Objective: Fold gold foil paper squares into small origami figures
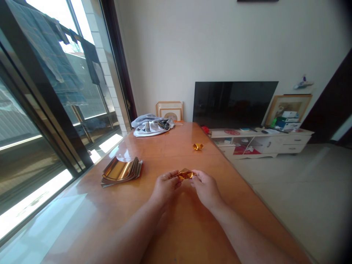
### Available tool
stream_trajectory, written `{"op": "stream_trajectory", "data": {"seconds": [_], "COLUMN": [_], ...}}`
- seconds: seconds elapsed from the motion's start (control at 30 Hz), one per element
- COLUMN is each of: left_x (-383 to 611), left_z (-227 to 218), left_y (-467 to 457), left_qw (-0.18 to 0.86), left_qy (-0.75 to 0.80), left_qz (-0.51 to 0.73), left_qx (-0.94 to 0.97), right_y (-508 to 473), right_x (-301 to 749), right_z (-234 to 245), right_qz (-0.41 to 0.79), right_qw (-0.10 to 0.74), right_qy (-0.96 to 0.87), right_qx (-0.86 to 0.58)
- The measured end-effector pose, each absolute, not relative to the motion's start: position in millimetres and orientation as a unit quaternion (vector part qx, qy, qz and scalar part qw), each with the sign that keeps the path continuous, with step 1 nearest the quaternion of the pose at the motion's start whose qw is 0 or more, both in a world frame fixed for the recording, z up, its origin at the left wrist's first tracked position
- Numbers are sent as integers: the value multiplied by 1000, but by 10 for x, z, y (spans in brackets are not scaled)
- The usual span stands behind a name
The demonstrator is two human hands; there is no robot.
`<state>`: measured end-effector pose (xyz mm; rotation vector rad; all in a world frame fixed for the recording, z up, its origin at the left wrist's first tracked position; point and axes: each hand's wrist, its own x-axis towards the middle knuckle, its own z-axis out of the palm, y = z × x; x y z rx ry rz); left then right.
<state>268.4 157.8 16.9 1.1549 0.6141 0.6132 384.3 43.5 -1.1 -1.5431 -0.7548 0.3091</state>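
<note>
A small folded piece of gold foil paper (185,174) is held just above the wooden table (165,220), near its middle. My left hand (165,186) pinches its left end with closed fingers. My right hand (205,187) pinches its right end the same way. A second folded gold piece (197,146) lies on the table farther away, apart from both hands. A stack of gold foil sheets (121,171) rests to the left of my left hand.
A grey bundle of cloth (152,125) lies at the table's far end. A TV (233,104) on a white cabinet (261,143) stands beyond the table to the right. A glass sliding door (41,121) runs along the left side.
</note>
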Motion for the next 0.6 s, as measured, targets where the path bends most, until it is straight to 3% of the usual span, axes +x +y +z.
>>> {"op": "stream_trajectory", "data": {"seconds": [0.6], "left_x": [2681], "left_z": [229], "left_y": [1546], "left_qw": [726], "left_qy": [226], "left_qz": [260], "left_qx": [595], "right_y": [410], "right_x": [3788], "right_z": [78], "right_qz": [147], "right_qw": [657], "right_qy": [-350], "right_qx": [-651]}}
